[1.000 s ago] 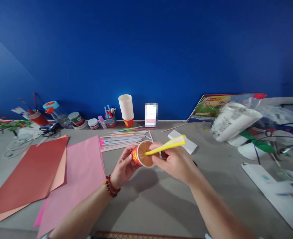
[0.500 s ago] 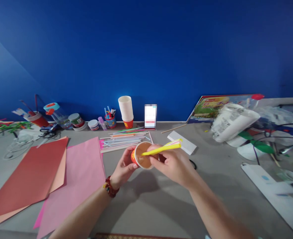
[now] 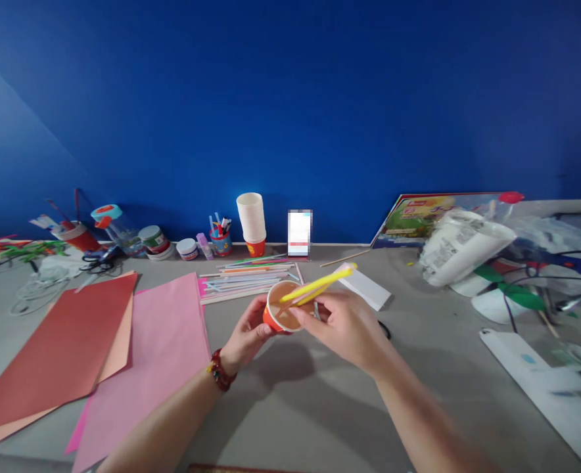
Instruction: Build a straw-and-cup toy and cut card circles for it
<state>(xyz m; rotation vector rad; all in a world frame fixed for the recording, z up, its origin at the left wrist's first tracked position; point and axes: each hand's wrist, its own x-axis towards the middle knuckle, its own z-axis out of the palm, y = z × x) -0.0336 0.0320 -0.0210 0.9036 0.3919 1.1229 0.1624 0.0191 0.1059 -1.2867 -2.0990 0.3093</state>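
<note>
Yellow straws (image 3: 320,284) slanted into a red paper cup (image 3: 281,318), gripped by the left hand (image 3: 247,334) above the near table (image 3: 290,424); the right hand (image 3: 347,327) curled at its rim, grip unclear. Fixing appeared unfinished; loose straws (image 3: 251,278) lay unused farther left.

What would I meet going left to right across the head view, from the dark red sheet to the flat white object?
Dark red sheet, pink sheet, left hand, held paper cup, right hand, flat white object.

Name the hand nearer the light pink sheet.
Left. The left hand is just right of the light pink sheet; the right hand is farther right.
</note>
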